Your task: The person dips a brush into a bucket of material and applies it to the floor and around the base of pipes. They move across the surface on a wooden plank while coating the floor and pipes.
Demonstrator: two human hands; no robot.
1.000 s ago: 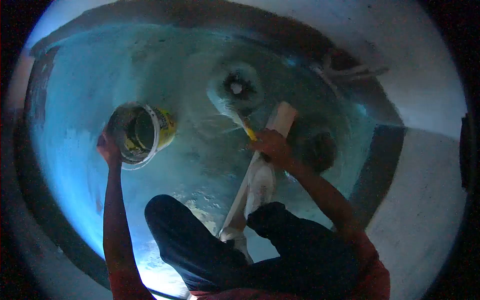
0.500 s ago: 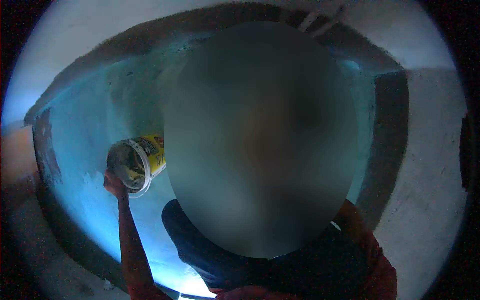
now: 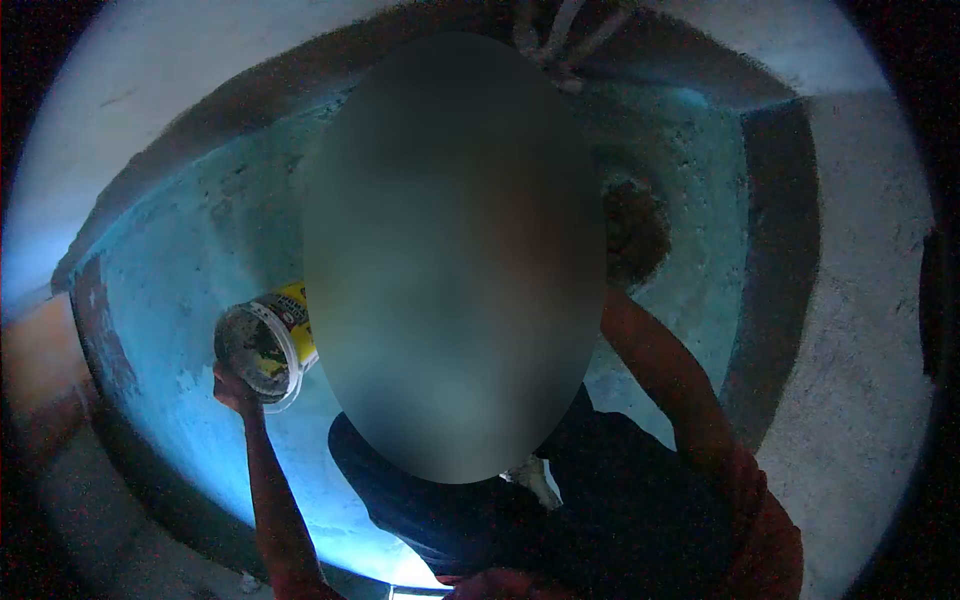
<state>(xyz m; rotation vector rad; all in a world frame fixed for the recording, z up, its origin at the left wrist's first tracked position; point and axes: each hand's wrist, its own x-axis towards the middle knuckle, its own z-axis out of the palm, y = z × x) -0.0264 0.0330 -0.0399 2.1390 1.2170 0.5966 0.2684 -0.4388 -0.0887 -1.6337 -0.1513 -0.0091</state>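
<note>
My left hand (image 3: 233,391) grips the rim of a yellow and white bucket (image 3: 292,322) at the left. The bucket lies tilted on its side, its open mouth facing left, with grey residue on the inner wall. A large blurred oval covers the middle of the view and hides my right hand. My right forearm reaches up from the lower right and passes behind the blur. Right of the blur, a dark brown round patch (image 3: 636,232) shows on the blue-green floor (image 3: 700,200).
A dark band (image 3: 783,250) runs around the floor, with pale walls (image 3: 870,300) beyond it. Pale pipe-like shapes (image 3: 560,40) stand at the top. An orange-brown panel (image 3: 42,350) is at the far left. My dark-clothed legs are below.
The blurred oval has shifted left, and my right forearm and the brown patch now show. The bucket and my left hand appear slightly lower, with the grip kept.
</note>
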